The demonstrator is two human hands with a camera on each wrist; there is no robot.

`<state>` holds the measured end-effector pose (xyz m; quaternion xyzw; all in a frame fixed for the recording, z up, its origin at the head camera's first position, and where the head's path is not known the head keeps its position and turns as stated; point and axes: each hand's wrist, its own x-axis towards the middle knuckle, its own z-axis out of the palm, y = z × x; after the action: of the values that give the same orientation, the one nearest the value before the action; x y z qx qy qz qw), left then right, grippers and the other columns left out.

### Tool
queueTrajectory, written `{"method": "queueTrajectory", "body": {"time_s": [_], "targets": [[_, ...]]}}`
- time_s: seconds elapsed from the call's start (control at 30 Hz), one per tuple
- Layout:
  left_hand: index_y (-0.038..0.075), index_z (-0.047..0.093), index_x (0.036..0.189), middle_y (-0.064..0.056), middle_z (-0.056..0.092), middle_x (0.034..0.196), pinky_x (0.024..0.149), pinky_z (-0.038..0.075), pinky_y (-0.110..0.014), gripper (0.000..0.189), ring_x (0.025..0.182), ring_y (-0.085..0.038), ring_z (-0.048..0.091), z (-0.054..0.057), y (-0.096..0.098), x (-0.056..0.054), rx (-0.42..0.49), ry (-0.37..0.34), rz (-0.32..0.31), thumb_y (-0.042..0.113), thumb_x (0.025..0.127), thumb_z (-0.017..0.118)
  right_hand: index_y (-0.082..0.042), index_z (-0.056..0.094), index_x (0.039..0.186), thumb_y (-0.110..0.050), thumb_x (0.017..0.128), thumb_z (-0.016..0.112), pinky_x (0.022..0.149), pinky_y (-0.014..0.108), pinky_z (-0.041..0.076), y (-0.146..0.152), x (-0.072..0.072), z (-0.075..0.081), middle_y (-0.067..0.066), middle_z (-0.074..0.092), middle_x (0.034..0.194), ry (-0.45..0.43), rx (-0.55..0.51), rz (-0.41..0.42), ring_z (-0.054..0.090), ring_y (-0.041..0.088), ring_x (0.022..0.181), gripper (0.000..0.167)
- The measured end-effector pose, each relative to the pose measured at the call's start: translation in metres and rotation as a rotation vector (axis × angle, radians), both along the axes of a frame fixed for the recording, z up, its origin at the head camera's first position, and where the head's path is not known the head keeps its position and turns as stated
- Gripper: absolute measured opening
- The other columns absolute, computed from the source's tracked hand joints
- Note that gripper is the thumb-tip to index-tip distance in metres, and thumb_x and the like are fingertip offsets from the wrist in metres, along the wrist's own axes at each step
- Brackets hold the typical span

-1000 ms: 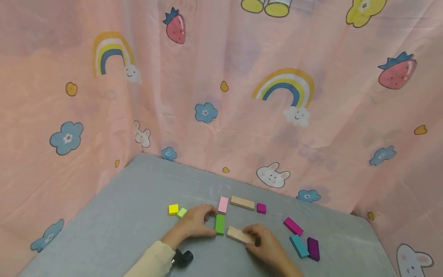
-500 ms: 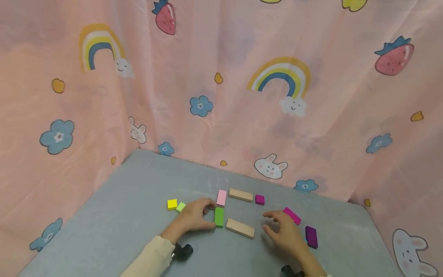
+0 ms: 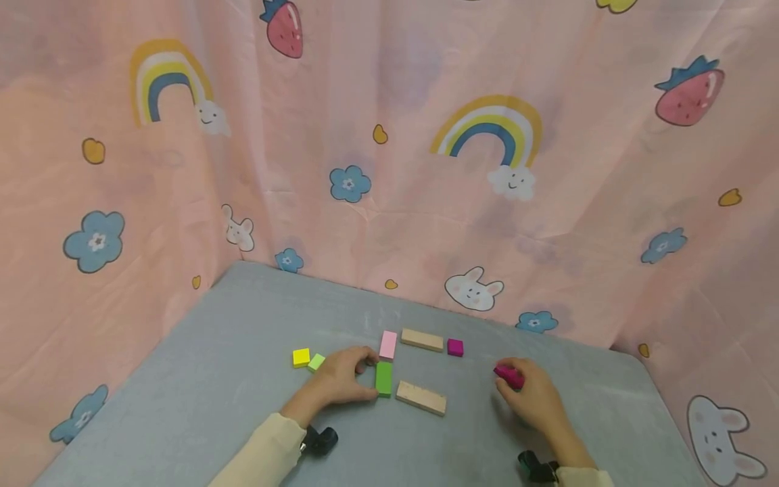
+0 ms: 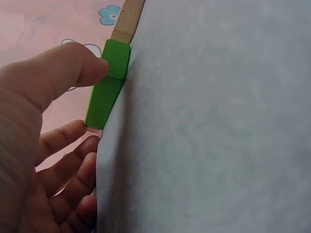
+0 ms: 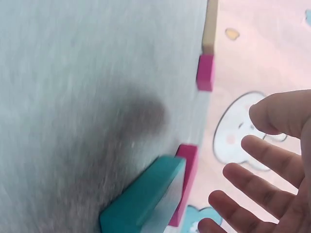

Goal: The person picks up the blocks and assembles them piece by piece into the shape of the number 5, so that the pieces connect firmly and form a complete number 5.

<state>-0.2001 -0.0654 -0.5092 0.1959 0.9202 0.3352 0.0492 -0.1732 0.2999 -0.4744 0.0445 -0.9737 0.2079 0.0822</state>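
Observation:
My left hand [image 3: 341, 375] holds the green block [image 3: 383, 379] with thumb and index finger at its two ends on the near left side. In the left wrist view the thumb [image 4: 82, 65] overlaps one end of the green block. A pink block [image 3: 388, 345] stands directly behind it. My right hand [image 3: 535, 392] pinches a magenta block [image 3: 510, 377] between thumb and index finger in the head view. The right wrist view shows its fingers [image 5: 262, 184] spread beside the magenta block [image 5: 189, 182]. A teal block [image 5: 141, 199] lies close by, hidden under the hand in the head view.
Two pale wooden planks [image 3: 421, 398] [image 3: 422, 339] lie right of the green and pink blocks. A magenta cube [image 3: 455, 348] is right of the far plank. A yellow cube [image 3: 301, 358] and a light green cube [image 3: 316, 363] lie left. A patterned pink curtain [image 3: 389, 169] surrounds the grey table [image 3: 268, 304].
My right hand has let go of the near wooden plank and moved right to the magenta block, now covering the teal and purple blocks. The left hand stays at the green block.

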Motion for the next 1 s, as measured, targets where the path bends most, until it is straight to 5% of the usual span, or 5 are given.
{"method": "queueTrajectory", "body": {"time_s": [0.23, 1.0], "targets": [[0.025, 0.062, 0.115, 0.012, 0.061, 0.103, 0.072, 0.045, -0.023, 0.052, 0.085, -0.006, 0.052, 0.0, -0.001, 0.0, 0.001, 0.01, 0.002, 0.037, 0.068, 0.079, -0.004, 0.063, 0.118, -0.025, 0.085, 0.068, 0.087, 0.055, 0.051, 0.007, -0.01, -0.002, 0.021, 0.062, 0.116, -0.088, 0.015, -0.04, 0.059, 0.034, 0.102, 0.039], [0.025, 0.061, 0.113, 0.013, 0.059, 0.097, 0.071, 0.044, -0.022, 0.05, 0.083, -0.006, 0.05, 0.0, -0.001, 0.0, 0.005, 0.01, 0.002, 0.038, 0.068, 0.079, -0.002, 0.061, 0.12, -0.008, 0.085, 0.066, 0.086, 0.054, 0.05, 0.01, -0.026, -0.013, 0.023, 0.061, 0.114, -0.17, 0.023, -0.045, 0.058, 0.033, 0.097, 0.035]]}}
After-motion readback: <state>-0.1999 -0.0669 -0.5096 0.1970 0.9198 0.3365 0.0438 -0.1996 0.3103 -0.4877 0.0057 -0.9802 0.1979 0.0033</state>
